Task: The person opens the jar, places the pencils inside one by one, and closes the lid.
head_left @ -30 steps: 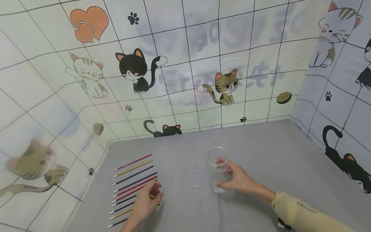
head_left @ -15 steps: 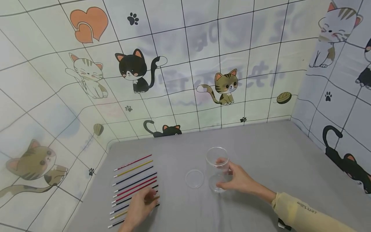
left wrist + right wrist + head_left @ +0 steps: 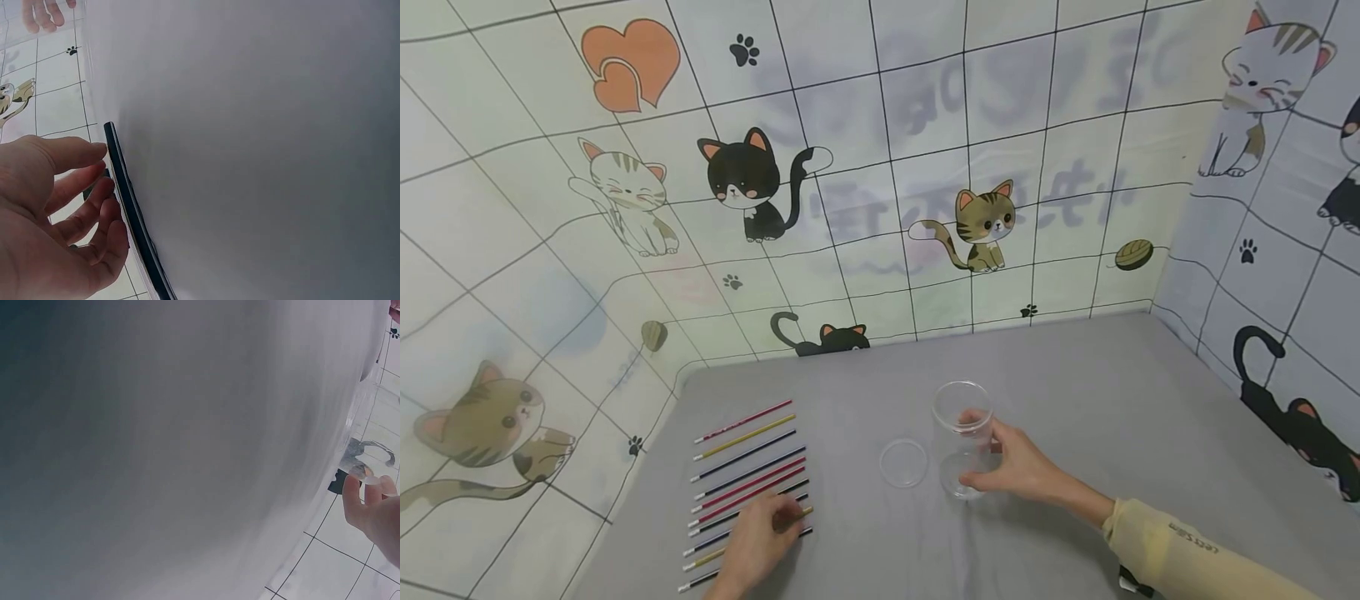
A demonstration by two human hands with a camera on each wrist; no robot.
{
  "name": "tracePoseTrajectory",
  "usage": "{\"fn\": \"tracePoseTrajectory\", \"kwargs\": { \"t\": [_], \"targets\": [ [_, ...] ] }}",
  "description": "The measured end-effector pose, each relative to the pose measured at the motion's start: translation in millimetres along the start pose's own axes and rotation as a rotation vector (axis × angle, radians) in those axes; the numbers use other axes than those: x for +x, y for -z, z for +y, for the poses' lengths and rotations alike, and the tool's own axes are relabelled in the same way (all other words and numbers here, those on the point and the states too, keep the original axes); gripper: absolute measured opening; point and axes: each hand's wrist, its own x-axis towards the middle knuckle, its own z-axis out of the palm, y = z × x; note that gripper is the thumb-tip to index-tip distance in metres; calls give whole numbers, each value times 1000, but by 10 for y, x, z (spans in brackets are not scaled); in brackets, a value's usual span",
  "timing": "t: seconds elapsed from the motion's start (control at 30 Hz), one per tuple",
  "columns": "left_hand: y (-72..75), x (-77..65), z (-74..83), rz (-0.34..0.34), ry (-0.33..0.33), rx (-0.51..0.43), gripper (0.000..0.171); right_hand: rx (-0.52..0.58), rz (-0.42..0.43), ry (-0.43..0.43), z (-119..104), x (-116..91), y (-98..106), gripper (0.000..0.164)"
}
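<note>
Slim pencils with white eraser ends lie in a slanted row on the left of the grey table; several colours show, among them a dark blue pencil (image 3: 745, 473). My left hand (image 3: 760, 533) is over the near part of the row, with thumb and fingertips pinching a gold pencil (image 3: 807, 511) near its far end. A dark pencil (image 3: 134, 212) lies just beside those fingers in the left wrist view. My right hand (image 3: 1018, 462) grips a clear cylindrical jar (image 3: 951, 437) from its right side; the jar stands upright with its top uncovered. Only clear plastic shows inside it.
A round clear lid (image 3: 903, 463) lies flat left of the jar, between it and the pencils. The grey tabletop (image 3: 1075, 375) ends at cat-printed sheets (image 3: 865, 167) at the back and both sides. A small dark object (image 3: 1135, 582) shows under the right sleeve.
My left hand has moved slightly left and down along the row, and its fingers have closed on the gold pencil. The right hand and jar stay in place.
</note>
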Motion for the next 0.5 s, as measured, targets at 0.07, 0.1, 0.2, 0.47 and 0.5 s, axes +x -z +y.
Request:
{"fn": "tracePoseTrajectory", "kwargs": {
  "t": [0.07,0.1,0.2,0.47,0.5],
  "targets": [
    [2,-4,-11,0,-1,-2,22,0,3,2,5,0,-9,74],
    [1,-7,-18,3,-2,-4,22,0,4,6,10,1,-13,74],
    [4,-13,-28,8,-8,-2,22,-8,6,15,13,4,-18,75],
    [28,-34,-50,-9,-79,-18,22,-9,11,8,-5,9,-14,74],
    [32,-41,-53,-19,-79,-18,21,-8,10,12,-3,8,-16,74]
  ]
}}
